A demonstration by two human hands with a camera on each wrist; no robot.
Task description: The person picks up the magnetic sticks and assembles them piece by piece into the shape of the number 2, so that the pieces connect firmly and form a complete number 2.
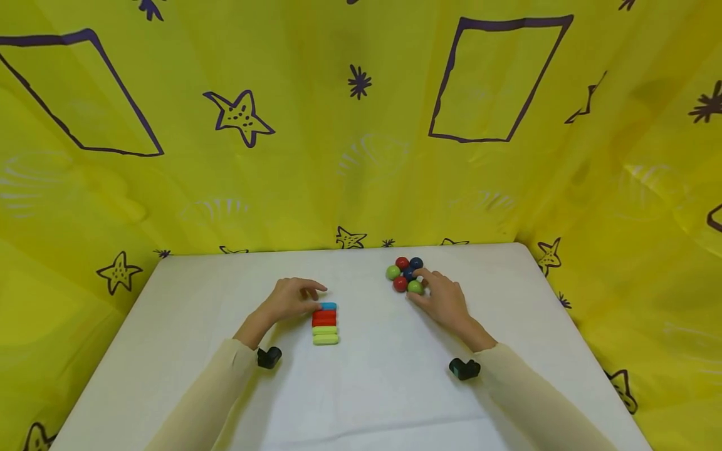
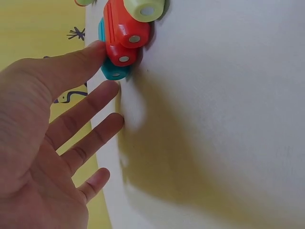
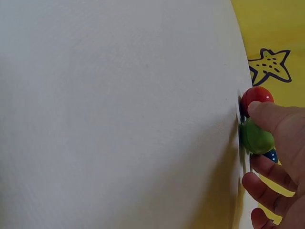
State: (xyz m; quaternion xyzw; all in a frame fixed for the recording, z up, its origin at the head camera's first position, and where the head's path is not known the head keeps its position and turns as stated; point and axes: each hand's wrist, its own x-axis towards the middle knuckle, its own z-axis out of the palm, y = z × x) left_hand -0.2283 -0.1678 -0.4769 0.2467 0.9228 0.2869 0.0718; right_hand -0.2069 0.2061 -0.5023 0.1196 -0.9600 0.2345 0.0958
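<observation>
In the head view, a row of bars lies on the white table: a blue bar (image 1: 328, 306) at the far end, then red bars (image 1: 324, 318) and yellow-green bars (image 1: 325, 335). My left hand (image 1: 291, 299) touches the blue bar's left end with its thumb, its other fingers loosely extended. Grey discs show in the bar ends in the left wrist view. My right hand (image 1: 445, 302) holds a green ball (image 1: 415, 287) between thumb and index finger, at the edge of a cluster. Beside it are red balls (image 1: 400, 284), dark blue balls (image 1: 416, 263) and another green ball (image 1: 393, 272).
The white table (image 1: 372, 369) ends at a yellow curtain (image 1: 316, 169) with dark drawn stars and frames, at the back and both sides. Black wrist cameras (image 1: 269, 357) sit below both sleeves. A crease runs across the cloth near the front.
</observation>
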